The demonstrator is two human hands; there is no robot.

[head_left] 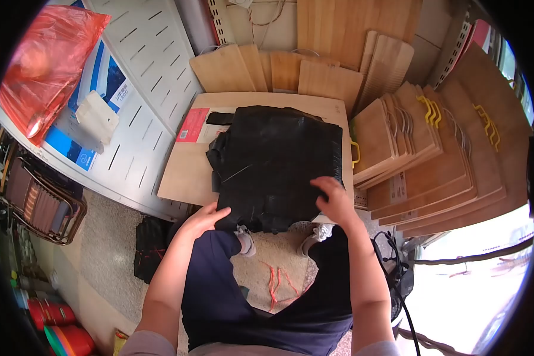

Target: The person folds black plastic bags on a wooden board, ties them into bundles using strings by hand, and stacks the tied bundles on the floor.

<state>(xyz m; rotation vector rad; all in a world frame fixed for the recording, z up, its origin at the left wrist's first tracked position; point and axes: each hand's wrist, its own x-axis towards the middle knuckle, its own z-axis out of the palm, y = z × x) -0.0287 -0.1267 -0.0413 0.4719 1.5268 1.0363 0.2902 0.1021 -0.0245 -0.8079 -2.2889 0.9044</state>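
Dark trousers fill the lower middle of the frame, below the counter. Black plastic lies rumpled across it at the centre, its near edge overhanging. The left hand is at its lower left corner, thumb on top; the right hand touches its right side, fingers half-curled. Whether either one grips, I cannot tell. Such creased stuff is probably best handled with a hand at each side and light, even pressure, minding the loose flap at left, which could drag askew
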